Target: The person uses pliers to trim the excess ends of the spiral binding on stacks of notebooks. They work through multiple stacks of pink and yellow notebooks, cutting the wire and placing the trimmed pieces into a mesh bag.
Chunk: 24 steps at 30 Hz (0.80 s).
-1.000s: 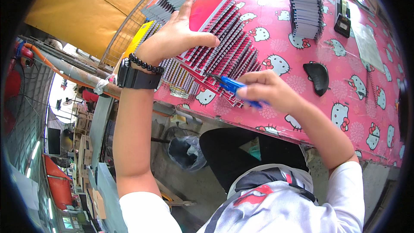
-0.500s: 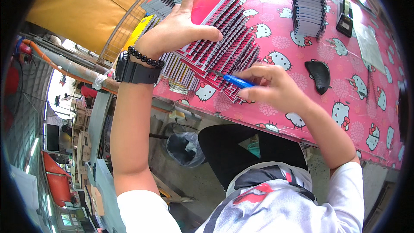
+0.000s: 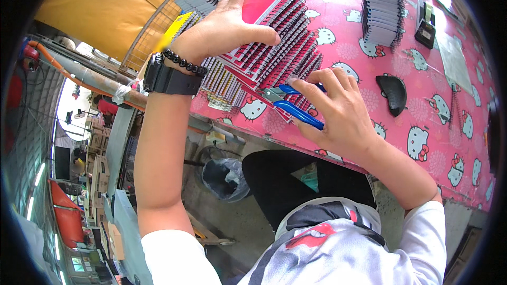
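Note:
A tilted stack of red spiral notebooks (image 3: 285,34) leans in steps toward me on the table, black wire bindings facing right. My left hand (image 3: 222,29) lies spread across the top notebook, thumb stretched to the right and the other fingers reaching toward its far edge. In my right hand (image 3: 338,100) are blue-handled pliers (image 3: 298,115), their handles apart. The tips of the pliers point left at the binding ends near the stack's lower corner; whether they touch a wire I cannot make out.
Spiral notebooks with yellow covers (image 3: 177,31) stand left of the red stack. A tall stack of spiral-bound books (image 3: 381,8) is at the far right. A black curved object (image 3: 392,95) and a black stapler-like tool (image 3: 425,31) lie on the pink patterned table (image 3: 338,148). Below hangs a lined bin (image 3: 224,177).
The pliers have opened: their handles are now spread and my right fingers have loosened around them. The left hand and the red stack have shifted only slightly in the picture.

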Tool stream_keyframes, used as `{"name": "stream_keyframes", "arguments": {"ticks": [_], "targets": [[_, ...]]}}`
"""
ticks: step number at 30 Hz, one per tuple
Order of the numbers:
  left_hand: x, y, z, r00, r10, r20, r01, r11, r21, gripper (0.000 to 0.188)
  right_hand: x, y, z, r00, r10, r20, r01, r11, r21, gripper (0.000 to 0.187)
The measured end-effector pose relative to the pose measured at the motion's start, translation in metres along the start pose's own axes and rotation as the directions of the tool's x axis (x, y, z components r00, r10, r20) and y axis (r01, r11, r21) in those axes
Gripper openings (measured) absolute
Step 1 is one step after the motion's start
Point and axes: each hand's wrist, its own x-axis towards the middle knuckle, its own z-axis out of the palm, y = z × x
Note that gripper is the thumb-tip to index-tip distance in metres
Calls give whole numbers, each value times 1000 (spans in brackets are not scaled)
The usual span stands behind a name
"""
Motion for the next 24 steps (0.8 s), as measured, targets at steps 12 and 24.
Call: {"name": "stream_keyframes", "arguments": {"ticks": [12,24], "targets": [[0,0,0,1000,-26,-17,27,997,72,121,14,20,-8,701,133,700,-653,514,556,45],[36,-13,45,983,-121,-138,140,980,139,135,-55,115,99,574,-132,808,-716,398,573,62]]}}
